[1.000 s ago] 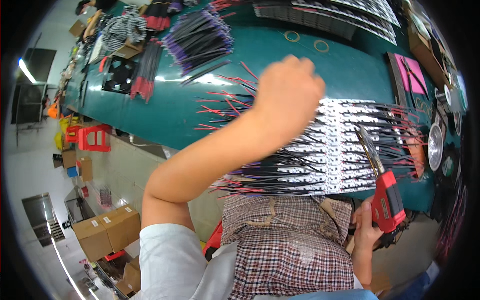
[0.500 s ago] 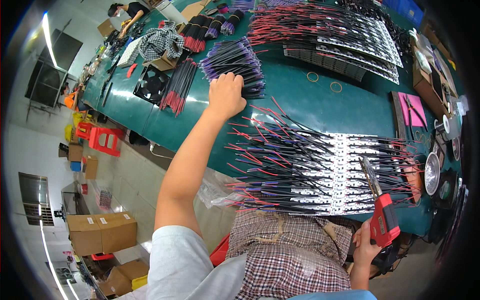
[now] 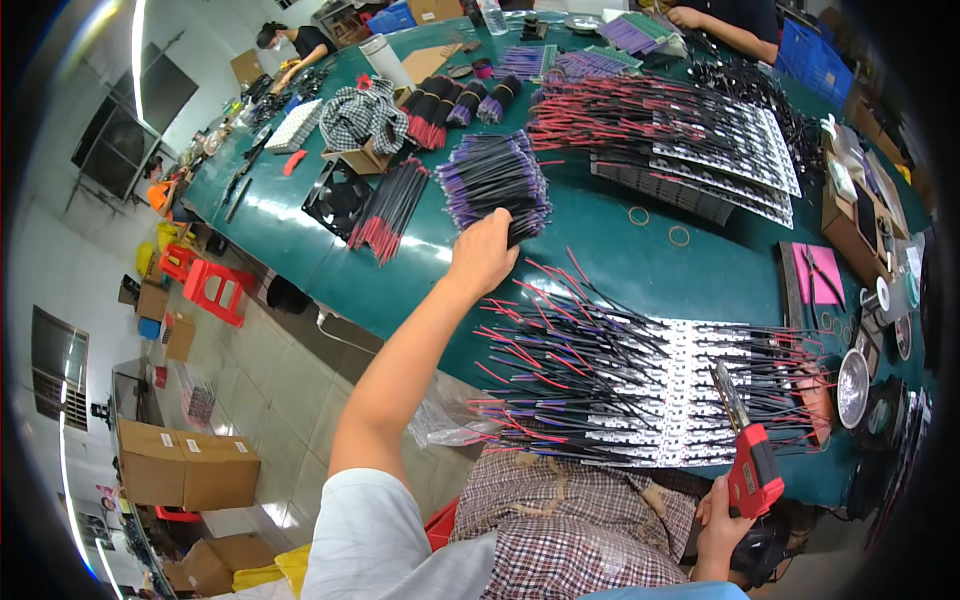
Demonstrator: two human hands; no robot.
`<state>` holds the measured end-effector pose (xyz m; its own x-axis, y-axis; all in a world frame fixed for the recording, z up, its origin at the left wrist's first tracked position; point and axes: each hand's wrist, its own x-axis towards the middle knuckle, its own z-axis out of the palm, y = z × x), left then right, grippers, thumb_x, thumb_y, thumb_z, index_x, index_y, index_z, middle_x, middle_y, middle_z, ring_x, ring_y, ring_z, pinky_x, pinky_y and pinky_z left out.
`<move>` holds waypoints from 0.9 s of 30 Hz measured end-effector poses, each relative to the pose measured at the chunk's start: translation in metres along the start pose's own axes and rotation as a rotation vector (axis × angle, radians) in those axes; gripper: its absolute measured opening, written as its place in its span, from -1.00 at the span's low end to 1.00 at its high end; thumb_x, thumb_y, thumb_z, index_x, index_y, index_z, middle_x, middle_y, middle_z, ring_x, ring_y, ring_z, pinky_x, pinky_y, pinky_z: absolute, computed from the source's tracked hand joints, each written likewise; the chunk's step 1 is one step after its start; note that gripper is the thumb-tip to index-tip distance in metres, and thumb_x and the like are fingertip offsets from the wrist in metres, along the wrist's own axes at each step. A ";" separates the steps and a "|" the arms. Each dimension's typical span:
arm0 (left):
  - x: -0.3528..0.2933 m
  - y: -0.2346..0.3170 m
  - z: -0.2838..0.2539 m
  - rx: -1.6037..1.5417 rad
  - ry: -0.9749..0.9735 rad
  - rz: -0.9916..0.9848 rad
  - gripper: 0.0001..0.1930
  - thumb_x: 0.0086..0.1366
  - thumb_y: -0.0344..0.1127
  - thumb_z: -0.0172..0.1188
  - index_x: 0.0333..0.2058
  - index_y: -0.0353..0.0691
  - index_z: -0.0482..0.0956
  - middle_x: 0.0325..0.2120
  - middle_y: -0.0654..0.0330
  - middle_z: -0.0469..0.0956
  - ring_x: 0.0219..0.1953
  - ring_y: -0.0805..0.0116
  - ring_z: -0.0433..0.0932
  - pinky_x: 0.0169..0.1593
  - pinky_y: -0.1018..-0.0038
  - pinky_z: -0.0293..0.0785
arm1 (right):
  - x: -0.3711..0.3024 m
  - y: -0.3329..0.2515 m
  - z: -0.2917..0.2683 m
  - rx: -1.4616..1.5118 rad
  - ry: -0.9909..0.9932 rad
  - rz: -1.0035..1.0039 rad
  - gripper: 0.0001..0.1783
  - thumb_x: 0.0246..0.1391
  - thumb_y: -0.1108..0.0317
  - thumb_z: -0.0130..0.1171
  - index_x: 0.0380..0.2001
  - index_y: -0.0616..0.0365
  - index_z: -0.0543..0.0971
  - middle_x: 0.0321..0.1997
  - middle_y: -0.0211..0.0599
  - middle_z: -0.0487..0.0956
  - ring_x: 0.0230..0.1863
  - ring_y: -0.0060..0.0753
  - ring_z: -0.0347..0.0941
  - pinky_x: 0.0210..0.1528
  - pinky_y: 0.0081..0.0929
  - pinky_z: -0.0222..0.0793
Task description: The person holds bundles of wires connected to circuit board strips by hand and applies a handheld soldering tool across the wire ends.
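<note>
My left hand (image 3: 483, 252) reaches over the table to the near end of a pile of black wires with purple ends (image 3: 492, 180). Its fingers are curled down on wires at that end; the fingertips are hidden. At the lower right, my right hand (image 3: 722, 520) is wrapped round a red-and-black soldering gun (image 3: 752, 470) with a long, narrow metal nose. The nose points up and away, over white circuit board strips (image 3: 680, 385) lying side by side in front of me. Black, red and purple wires (image 3: 550, 365) fan out from both sides of these strips.
Beyond lie stacked white panels (image 3: 765, 165) with red-tipped wires, and a black fan (image 3: 340, 195) beside a red-ended wire bundle (image 3: 390, 212). Pliers (image 3: 822, 275) rest on a pink pad at right, near a metal bowl (image 3: 852, 388). Other people (image 3: 725, 25) sit at the far side.
The view has tilted up, so the table sits lower in the picture. My left hand has shifted slightly toward the pile's near end. The soldering gun stays in my right hand.
</note>
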<state>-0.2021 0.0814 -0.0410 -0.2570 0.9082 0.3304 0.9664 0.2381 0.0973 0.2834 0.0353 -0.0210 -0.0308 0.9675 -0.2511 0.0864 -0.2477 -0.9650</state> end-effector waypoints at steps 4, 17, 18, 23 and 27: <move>0.001 0.003 -0.016 -0.500 0.289 -0.315 -0.76 0.29 -0.31 0.20 -0.16 -0.23 0.39 -0.48 0.06 0.60 -0.52 0.04 0.56 -0.34 0.23 0.49 | -0.001 -0.001 0.000 -0.011 0.009 0.003 -0.76 0.20 0.48 0.15 -0.11 0.26 0.39 -0.58 -0.47 0.35 -0.74 -0.73 0.14 -0.68 -0.67 0.11; -0.024 0.001 -0.008 -1.164 0.659 -0.440 -0.70 0.41 -0.20 0.14 -0.14 -0.37 0.52 -0.33 0.16 0.61 -0.34 0.47 0.59 -0.19 0.53 0.52 | 0.003 0.001 0.004 0.004 0.001 0.011 -0.76 0.20 0.50 0.13 -0.09 0.24 0.36 -0.58 -0.46 0.34 -0.74 -0.71 0.13 -0.67 -0.66 0.12; -0.023 0.001 -0.007 -1.164 0.641 -0.429 -0.70 0.41 -0.19 0.13 -0.14 -0.37 0.53 -0.33 0.16 0.62 -0.34 0.46 0.59 -0.20 0.53 0.52 | 0.002 0.000 0.005 0.003 0.006 0.007 -0.76 0.21 0.50 0.13 -0.09 0.24 0.36 -0.58 -0.46 0.34 -0.74 -0.71 0.13 -0.67 -0.66 0.12; -0.013 0.002 -0.004 -1.195 0.557 -0.417 -0.71 0.40 -0.16 0.14 -0.18 -0.32 0.52 -0.47 0.26 0.56 -0.45 0.54 0.52 -0.34 0.58 0.45 | 0.002 0.002 0.003 0.024 -0.009 -0.004 -0.76 0.21 0.50 0.12 -0.08 0.24 0.36 -0.58 -0.45 0.34 -0.74 -0.71 0.13 -0.68 -0.67 0.12; -0.012 0.003 -0.016 -1.073 0.536 -0.455 -0.75 0.37 -0.17 0.19 -0.28 -0.27 0.57 -0.62 0.40 0.41 -0.59 0.65 0.28 -0.51 0.61 0.18 | -0.003 0.006 -0.005 0.040 -0.047 -0.039 -0.74 0.20 0.50 0.13 -0.06 0.26 0.38 -0.55 -0.45 0.36 -0.73 -0.72 0.13 -0.69 -0.69 0.12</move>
<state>-0.1966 0.0657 -0.0296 -0.7740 0.5077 0.3784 0.3632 -0.1336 0.9221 0.2890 0.0311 -0.0255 -0.0802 0.9732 -0.2154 0.0439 -0.2124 -0.9762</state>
